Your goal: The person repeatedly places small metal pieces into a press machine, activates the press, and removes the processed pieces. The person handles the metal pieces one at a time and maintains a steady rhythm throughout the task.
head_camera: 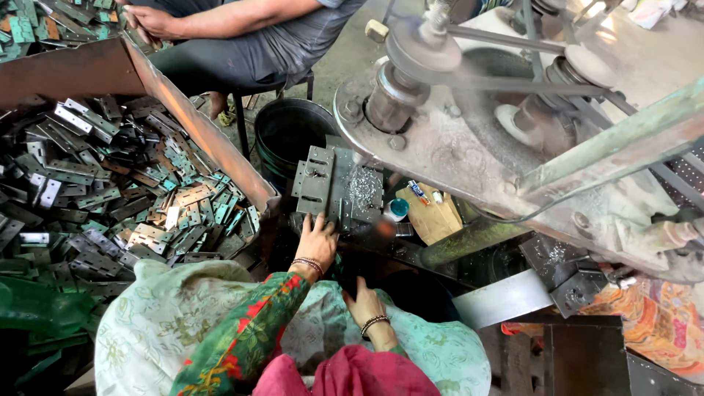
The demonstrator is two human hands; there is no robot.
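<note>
Hinge feeding at drill jig.
Left hand [317,240] fingers spread, steadying the hinge plate [317,180]; right hand [364,302] curled, grip undeterminable; hinge bin [213,139] alongside for reach.

Metal workshop, belt-driven machine [513,110] (grimy), heaped hinges [110,183]

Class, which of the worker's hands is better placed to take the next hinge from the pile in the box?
Probably the left hand: it lies nearer the hinge pile; the right hand sits lower, farther away.
</note>
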